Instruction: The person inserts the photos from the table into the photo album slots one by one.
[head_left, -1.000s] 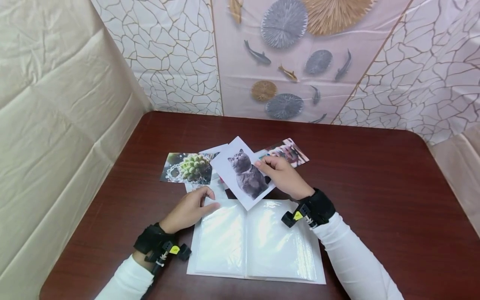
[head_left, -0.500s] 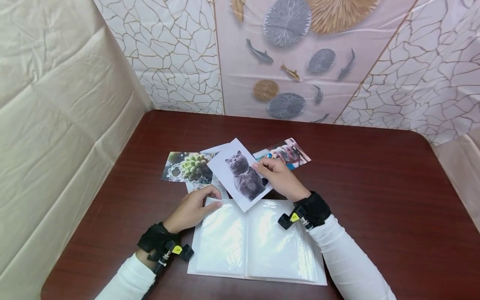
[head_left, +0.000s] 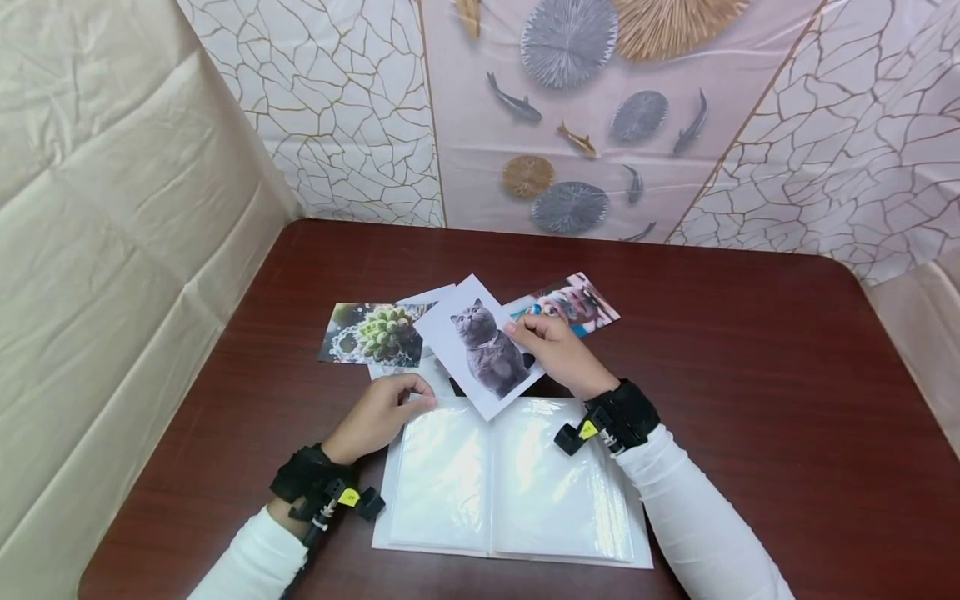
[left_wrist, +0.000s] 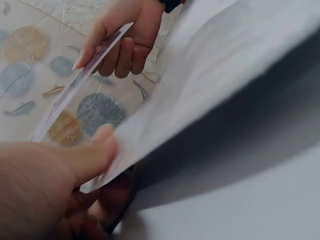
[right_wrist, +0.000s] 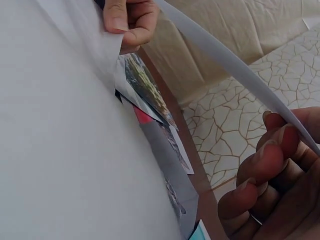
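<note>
Clear, glossy plastic covers both pages of the album (head_left: 558, 492); take it as the reference for all positions.

1. Plant photo (head_left: 378, 333): lies beyond the album's top left corner, partly over other loose sheets (head_left: 429, 296).

2. My left hand (head_left: 378, 417): pinches the album's top left page corner, thumb above, fingers beneath. The left wrist view shows the page (left_wrist: 230, 60) lifted, with a dark gap under it. This grip has stayed in place over the last second.

3. Cat photo (head_left: 483, 342): tilted, above the album's top edge, its lowest corner overlapping the middle of that edge in the head view. The left wrist view shows it edge-on and apart from the page. Change noted: it has shifted slightly left over the album.

4. My right hand (head_left: 558, 354): holds the cat photo by its right side, thumb in front, fingers behind. It has moved left with the photo. My hands are apart from each other.

5. Partly covered photo (head_left: 585, 304): lies beyond the album's top right. More of its blue patch now shows beside my right hand; I cannot tell its full subject.

Assessment: I judge the shift to be a fine adjustment only. The cat photo is outside the album's plastic, so positioning is the step in hand.
</note>
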